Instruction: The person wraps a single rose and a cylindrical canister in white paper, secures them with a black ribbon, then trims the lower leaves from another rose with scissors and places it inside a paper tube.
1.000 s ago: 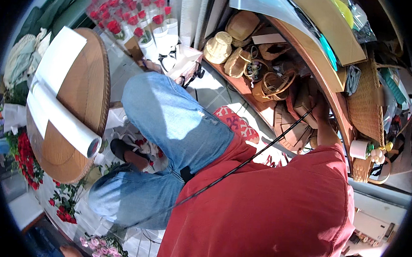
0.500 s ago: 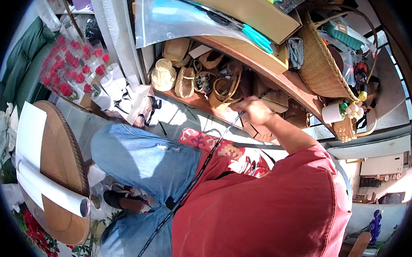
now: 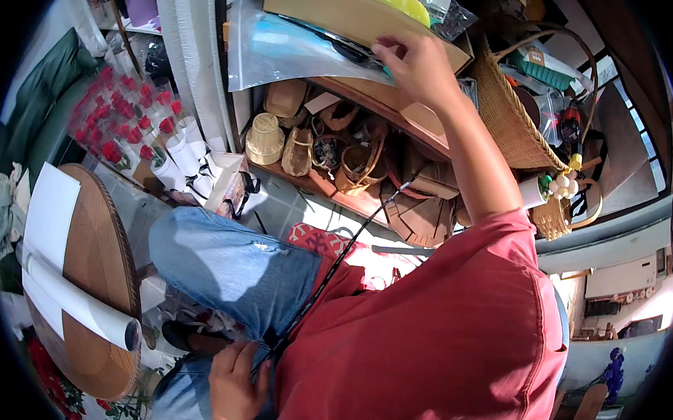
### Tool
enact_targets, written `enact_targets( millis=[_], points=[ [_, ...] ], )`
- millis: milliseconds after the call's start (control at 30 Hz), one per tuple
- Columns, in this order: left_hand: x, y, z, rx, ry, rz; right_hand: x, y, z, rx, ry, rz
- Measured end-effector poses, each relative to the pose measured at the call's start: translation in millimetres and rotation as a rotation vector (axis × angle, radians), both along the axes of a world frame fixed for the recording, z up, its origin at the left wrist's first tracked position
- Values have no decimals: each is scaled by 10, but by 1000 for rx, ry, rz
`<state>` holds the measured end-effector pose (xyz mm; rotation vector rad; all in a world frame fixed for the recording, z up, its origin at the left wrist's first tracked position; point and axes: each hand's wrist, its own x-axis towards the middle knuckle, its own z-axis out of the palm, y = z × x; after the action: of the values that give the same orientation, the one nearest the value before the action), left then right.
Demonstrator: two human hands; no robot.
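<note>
Right hand [image 3: 416,69]: fingers part-curled over teal-handled scissors [image 3: 388,67]; whether the grip had closed could not be told. The scissors lay under those fingers, beside a long tan cardboard box [image 3: 337,13] and partly over a clear plastic bag [image 3: 264,53].

Left hand [image 3: 235,382]: loosely spread, palm down at the faded blue jeans [image 3: 232,269]; nothing seen in its hold.

Slender black cord [image 3: 342,257]: ran slantwise past the red cloth shirt [image 3: 421,326].

Round brown wooden worktop [image 3: 101,237]: bore a white paper roll [image 3: 85,302].

Reddish-brown lower shelf [image 3: 363,204]: held a pale wicker basket [image 3: 265,141].
</note>
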<state>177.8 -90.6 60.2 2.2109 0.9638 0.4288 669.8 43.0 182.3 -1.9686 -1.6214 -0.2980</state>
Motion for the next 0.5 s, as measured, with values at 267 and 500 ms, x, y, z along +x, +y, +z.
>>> enact_targets(
  millis=[267, 500],
  points=[
    [86, -235, 67, -95, 14, 67, -204, 766, 53, -411, -269, -117],
    [163, -345, -213, -112, -31, 104, -522, 1142, 154, -489, -137, -129]
  ],
)
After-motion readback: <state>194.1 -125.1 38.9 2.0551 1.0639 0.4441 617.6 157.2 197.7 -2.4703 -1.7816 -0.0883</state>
